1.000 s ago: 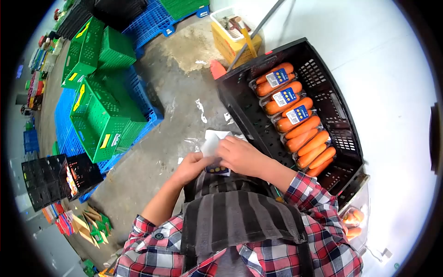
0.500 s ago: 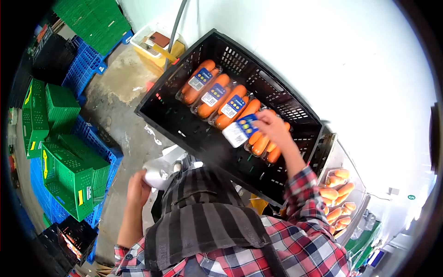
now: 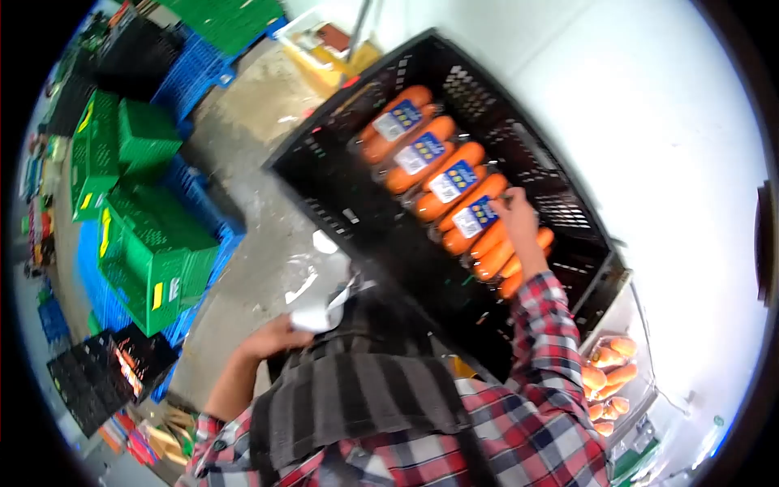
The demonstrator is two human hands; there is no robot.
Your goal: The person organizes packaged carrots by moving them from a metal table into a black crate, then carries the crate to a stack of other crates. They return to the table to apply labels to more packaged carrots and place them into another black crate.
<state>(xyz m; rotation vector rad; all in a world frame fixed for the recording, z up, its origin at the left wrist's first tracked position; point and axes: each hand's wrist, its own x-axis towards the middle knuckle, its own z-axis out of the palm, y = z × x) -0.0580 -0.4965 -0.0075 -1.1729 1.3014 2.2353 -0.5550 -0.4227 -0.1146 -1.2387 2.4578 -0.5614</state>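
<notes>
My right hand (image 3: 521, 221) is over the black crate, its fingers drawn together on the upper right end of a blue and white label (image 3: 474, 217). That label lies across the fourth clear-wrapped pack of carrots (image 3: 459, 241). Three labelled packs, one of them a carrot pack (image 3: 452, 180), lie in a row up and to the left. Bare carrots (image 3: 492, 261) show partly beneath my right hand and wrist. Low at the left, my left hand (image 3: 274, 337) is closed on a roll of white labels (image 3: 316, 318), with a strip hanging off near my apron.
The black crate (image 3: 357, 219) stands in front of me against a white wall. More packed carrots (image 3: 610, 377) lie on a surface at the right. Green crates (image 3: 158, 252) are stacked on blue pallets at the left. A white basket (image 3: 312, 36) stands behind.
My right hand has brought the label down onto the fourth pack, where it now lies flat. My left hand moved right with the label roll. The view has shifted.
</notes>
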